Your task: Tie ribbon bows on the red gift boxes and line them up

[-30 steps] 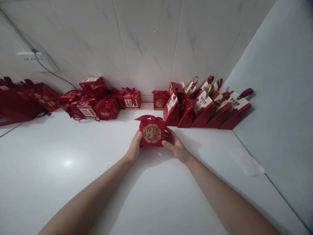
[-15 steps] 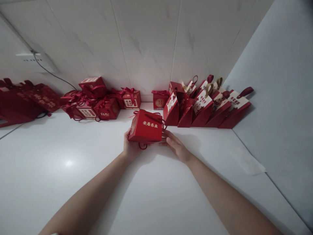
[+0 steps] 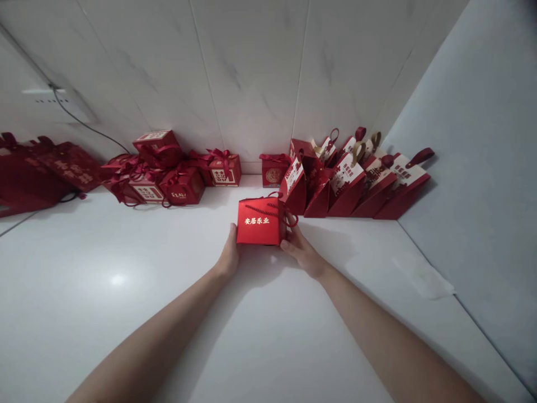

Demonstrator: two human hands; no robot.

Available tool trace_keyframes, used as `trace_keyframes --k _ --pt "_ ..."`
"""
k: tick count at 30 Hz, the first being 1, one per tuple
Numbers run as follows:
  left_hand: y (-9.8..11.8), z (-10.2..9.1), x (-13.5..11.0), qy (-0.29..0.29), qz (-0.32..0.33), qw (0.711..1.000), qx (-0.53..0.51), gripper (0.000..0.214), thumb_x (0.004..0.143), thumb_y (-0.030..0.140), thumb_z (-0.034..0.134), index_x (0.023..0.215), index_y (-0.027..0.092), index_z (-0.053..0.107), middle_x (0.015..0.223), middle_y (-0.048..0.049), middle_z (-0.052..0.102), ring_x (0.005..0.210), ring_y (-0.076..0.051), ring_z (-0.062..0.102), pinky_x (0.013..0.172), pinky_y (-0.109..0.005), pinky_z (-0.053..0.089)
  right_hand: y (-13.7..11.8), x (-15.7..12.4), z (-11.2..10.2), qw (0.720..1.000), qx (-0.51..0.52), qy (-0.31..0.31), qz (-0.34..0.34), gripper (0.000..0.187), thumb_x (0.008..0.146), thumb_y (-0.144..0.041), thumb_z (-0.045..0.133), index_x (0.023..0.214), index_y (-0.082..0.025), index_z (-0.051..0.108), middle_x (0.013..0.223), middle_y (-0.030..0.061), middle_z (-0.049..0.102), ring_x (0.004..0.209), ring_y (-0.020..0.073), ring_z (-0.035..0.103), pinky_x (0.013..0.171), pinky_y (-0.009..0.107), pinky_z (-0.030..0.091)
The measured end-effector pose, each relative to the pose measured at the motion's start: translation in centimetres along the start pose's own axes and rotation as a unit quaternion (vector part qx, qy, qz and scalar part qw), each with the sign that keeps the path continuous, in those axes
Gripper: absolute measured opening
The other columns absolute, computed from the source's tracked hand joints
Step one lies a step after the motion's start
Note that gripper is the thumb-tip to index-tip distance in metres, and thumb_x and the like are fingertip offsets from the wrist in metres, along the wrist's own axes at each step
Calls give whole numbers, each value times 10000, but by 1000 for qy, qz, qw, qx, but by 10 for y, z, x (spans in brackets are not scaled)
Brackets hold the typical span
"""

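Observation:
A small red gift box [image 3: 259, 223] with gold characters and a dark red ribbon sits on the white counter [image 3: 126, 313] between my hands. My left hand [image 3: 229, 258] presses against the box's left side, fingers closed on it. From the right, my right hand [image 3: 300, 249] grips the other side, fingertips by the ribbon. The face with the gold characters is turned toward me.
A row of leaning red gift bags with loop handles [image 3: 356, 179] fills the back right corner. One small red box [image 3: 272, 170] stands against the tiled wall. A pile of red ribboned boxes [image 3: 168, 170] lies back left, flat red bags [image 3: 50, 170] farther left. A grey wall [image 3: 482, 168] bounds the right.
The box was turned in my hands: its round gold emblem faced me, then it tilted, and now the side with gold characters faces me as it rests on the counter.

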State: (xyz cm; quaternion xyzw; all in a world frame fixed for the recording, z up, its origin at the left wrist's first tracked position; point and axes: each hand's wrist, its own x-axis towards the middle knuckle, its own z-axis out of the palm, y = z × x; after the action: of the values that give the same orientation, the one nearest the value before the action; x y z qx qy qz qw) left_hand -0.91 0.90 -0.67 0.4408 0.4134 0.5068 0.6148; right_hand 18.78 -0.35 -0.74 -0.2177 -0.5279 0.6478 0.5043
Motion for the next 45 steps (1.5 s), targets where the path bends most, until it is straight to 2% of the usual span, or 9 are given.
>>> trace_keyframes --k 4,8,12,15,21,25,29,36,45 --pt "3 4 -2 -45 -4 997 -63 623 869 648 471 1251 179 619 1245 -109 665 1284 -358 496 1088 -464 370 -1 -1 0 1000 9 15 18 992 821 -427 713 1537 -382 29 1461 29 489 1307 212 503 1138 424 339" --pt "13 1 -1 -44 -30 990 -133 556 893 545 487 1303 177 566 1223 -109 677 1199 -345 572 1018 -461 442 -2 -4 -4 998 49 11 28 885 861 -390 662 1533 -386 87 1401 26 554 1259 216 548 1109 448 365" --pt "25 -10 4 -104 -121 960 -230 667 873 572 431 1370 130 479 1220 -164 663 1075 -328 649 896 -440 521 -6 -5 -9 995 77 -9 59 686 889 -482 568 1499 -343 286 1338 59 606 1212 251 581 1065 487 386" --pt "29 -15 6 -149 -159 931 -292 738 843 589 433 1385 86 441 1240 -198 638 1067 -313 659 908 -402 530 -8 -4 -11 995 73 -22 71 587 877 -501 569 1415 -303 447 1361 84 591 1233 267 564 1051 478 387" --pt "29 -13 4 -150 -224 896 -353 797 852 653 470 1383 65 385 1175 -194 645 1062 -277 669 937 -342 544 -8 -4 -9 996 60 -28 67 577 871 -489 584 1396 -277 471 1326 99 616 1223 266 569 1028 461 404" --pt "28 -12 5 -135 -260 878 -379 884 820 731 462 1381 56 359 1112 -189 652 1017 -283 685 919 -350 563 -7 -5 -10 996 59 -33 64 527 893 -466 569 1367 -246 506 1307 116 626 1215 268 576 1026 457 406" --pt "25 -15 6 -140 -271 873 -380 854 829 698 471 1387 62 358 1128 -195 637 997 -277 691 908 -352 566 -7 -5 -9 996 50 -29 63 520 883 -478 586 1348 -254 518 1279 108 643 1181 260 600 1025 455 414" --pt "21 -19 6 -184 -281 863 -376 811 810 633 525 1387 83 377 1169 -200 634 998 -277 684 903 -366 555 -9 -5 -6 997 28 -37 62 470 897 -487 561 1285 -221 565 1194 118 681 1132 260 628 999 450 437" --pt "25 -16 3 -185 -268 880 -347 648 870 610 423 1199 70 562 1003 -195 695 882 -239 686 901 -380 524 -2 -5 -11 997 31 -32 66 413 898 -469 575 1226 -219 613 1160 108 687 1101 255 638 1008 468 445"
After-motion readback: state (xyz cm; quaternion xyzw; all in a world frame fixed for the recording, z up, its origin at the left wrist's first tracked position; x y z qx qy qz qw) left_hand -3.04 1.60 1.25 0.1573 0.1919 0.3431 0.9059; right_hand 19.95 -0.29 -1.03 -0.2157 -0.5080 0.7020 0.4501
